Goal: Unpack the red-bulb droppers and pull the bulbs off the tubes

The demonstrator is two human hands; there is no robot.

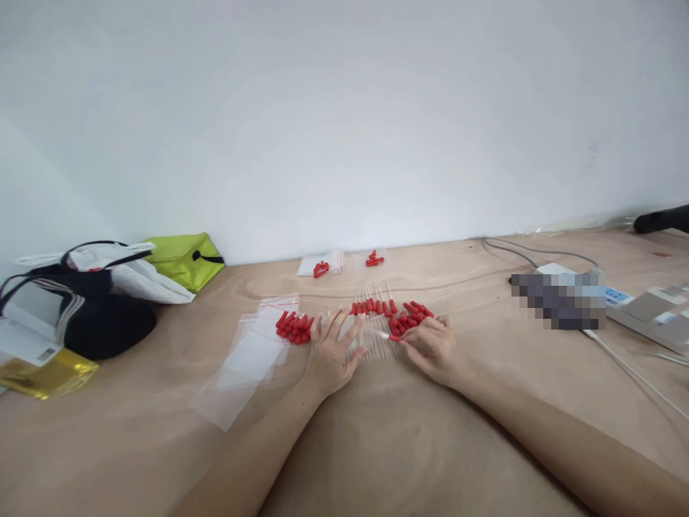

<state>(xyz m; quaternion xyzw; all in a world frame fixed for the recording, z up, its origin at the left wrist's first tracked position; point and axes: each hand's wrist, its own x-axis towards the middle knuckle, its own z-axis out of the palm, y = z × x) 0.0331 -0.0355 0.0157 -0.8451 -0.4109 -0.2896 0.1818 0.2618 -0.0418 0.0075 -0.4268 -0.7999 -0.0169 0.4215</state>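
Red rubber bulbs [293, 329] lie in a pile left of my left hand [334, 348]. That hand rests low with its fingers spread, at the left edge of a bunch of thin clear tubes [374, 341]. My right hand [433, 348] is pinched around a small red rubber bulb [395, 337] at the tubes' right side; a whitish tip shows at the bulb's left end. Behind the tubes runs a row of red bulbs [371, 306], with thin tubes extending from them toward the wall. Another heap of bulbs [413, 314] sits just beyond my right fingers.
Clear zip bags [250, 359] lie to the left. Small bagged sets of red bulbs [321, 269] are by the wall. A black bag [108, 323] and a lime-green pouch [186, 258] stand far left. A power strip [616, 294] and cables [640, 373] occupy the right.
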